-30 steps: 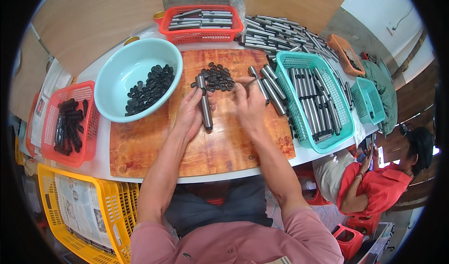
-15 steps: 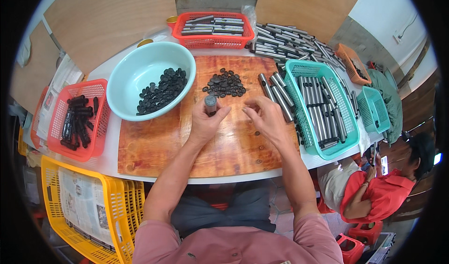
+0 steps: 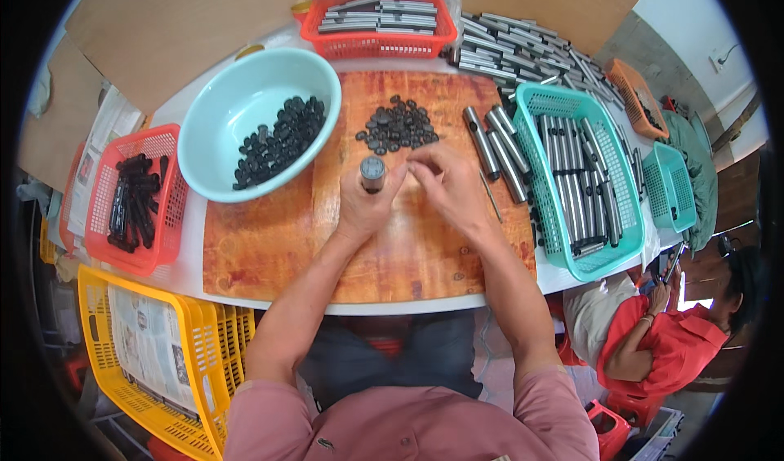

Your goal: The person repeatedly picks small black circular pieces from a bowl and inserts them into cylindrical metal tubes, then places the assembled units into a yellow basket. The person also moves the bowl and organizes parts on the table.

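Observation:
My left hand (image 3: 363, 212) is wrapped round a short tube (image 3: 372, 172) that stands upright, its grey round end turned up. Close beside it, my right hand (image 3: 449, 185) has thumb and forefinger pinched together near my left thumb. Whatever lies between those fingertips, if anything, is too small to make out. Just beyond both hands, small black oval caps (image 3: 398, 126) lie in a loose pile on the wooden board (image 3: 269, 253). Several silver tubes with dark ends (image 3: 506, 165) rest right of my right hand, along with a thin rod (image 3: 492, 196).
A pale blue basin (image 3: 214, 110) holds more black pieces. Red baskets stand at the left (image 3: 167, 244) and the back (image 3: 376, 48). At the right are a green basket (image 3: 563, 253) of tubes and heaped tubes (image 3: 523, 48). A person in red (image 3: 665, 338) sits farther right.
My right hand has come left, its fingertips now beside my left thumb and pinched. The left hand still grips the tube. The whole view has shifted slightly.

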Motion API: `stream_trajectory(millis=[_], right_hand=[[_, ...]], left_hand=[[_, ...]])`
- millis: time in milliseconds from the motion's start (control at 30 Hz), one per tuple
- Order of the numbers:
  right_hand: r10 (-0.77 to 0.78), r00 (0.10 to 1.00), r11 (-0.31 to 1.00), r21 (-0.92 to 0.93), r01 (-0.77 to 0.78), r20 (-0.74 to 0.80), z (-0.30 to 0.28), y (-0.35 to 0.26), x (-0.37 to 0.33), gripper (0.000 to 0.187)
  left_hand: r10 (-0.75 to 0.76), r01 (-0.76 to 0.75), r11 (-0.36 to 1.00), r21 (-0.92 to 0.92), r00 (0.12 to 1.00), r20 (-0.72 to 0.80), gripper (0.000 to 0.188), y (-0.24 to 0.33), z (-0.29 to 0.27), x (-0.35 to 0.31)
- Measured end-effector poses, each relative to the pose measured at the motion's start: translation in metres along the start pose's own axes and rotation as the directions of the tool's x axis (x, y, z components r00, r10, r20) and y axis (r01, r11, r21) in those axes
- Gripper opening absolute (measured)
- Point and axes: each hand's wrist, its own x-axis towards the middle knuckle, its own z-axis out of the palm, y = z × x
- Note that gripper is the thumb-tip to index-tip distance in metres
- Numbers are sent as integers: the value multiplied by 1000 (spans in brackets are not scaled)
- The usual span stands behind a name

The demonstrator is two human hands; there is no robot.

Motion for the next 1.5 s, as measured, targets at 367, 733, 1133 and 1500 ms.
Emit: stream_trajectory(millis=[367, 733, 1133, 1500], right_hand=[[-311, 937, 906, -345, 244, -156, 9, 39, 3, 7], [-278, 959, 877, -420, 232, -51, 12, 41, -4, 10], [-244, 970, 877, -430, 215, -13, 17, 40, -8, 10], [-231, 973, 875, -438, 206, -4, 15, 39, -12, 12]], left_hand=[[-399, 556, 347, -756, 816, 418, 39, -18, -15, 28], [-407, 627, 249, -738, 759, 508, 33, -28, -13, 23], [-438, 584, 343, -735, 792, 425, 28, -19, -17, 24], [-411, 623, 238, -745, 760, 505, 44, -18, -19, 22]])
